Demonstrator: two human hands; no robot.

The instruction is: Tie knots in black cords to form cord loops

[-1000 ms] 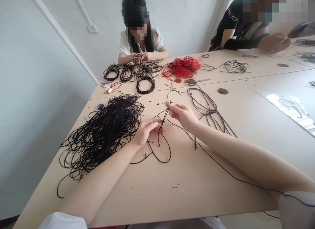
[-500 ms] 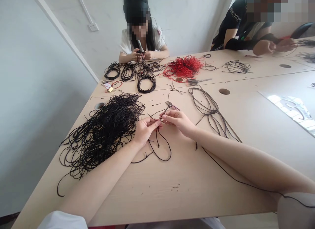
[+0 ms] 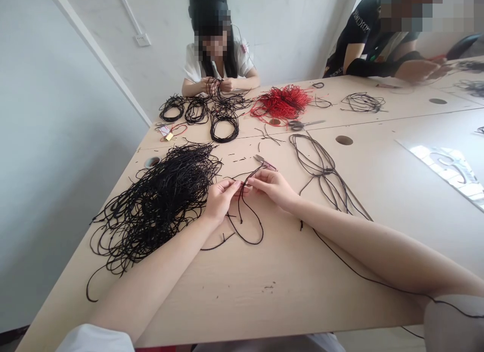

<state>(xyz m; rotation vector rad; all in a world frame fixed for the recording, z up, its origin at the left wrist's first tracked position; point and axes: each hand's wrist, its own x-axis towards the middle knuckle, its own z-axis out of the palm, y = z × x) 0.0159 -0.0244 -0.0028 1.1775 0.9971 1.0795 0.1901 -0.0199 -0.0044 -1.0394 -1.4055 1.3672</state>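
My left hand pinches a thin black cord between thumb and fingers. Close beside it, my right hand is closed on the same cord, fingertips almost meeting the left ones. A loop of the cord hangs below both hands onto the table, and a short end with a small knot dangles inside it. The exact crossing of strands at the fingertips is too small to make out. Just beyond my right fingers lie small snips. To the left of my left hand spreads a big tangled heap of black cords.
A bundle of dark cords lies right of my hands. Farther back are coiled black cords, a red cord pile and scissors. Two people sit across the table, their hands at cords. Round holes pierce the tabletop.
My hands have shifted slightly, and the strands between my fingertips lie differently. The knotted end hangs a little lower. Across the table, both people's hands have moved.
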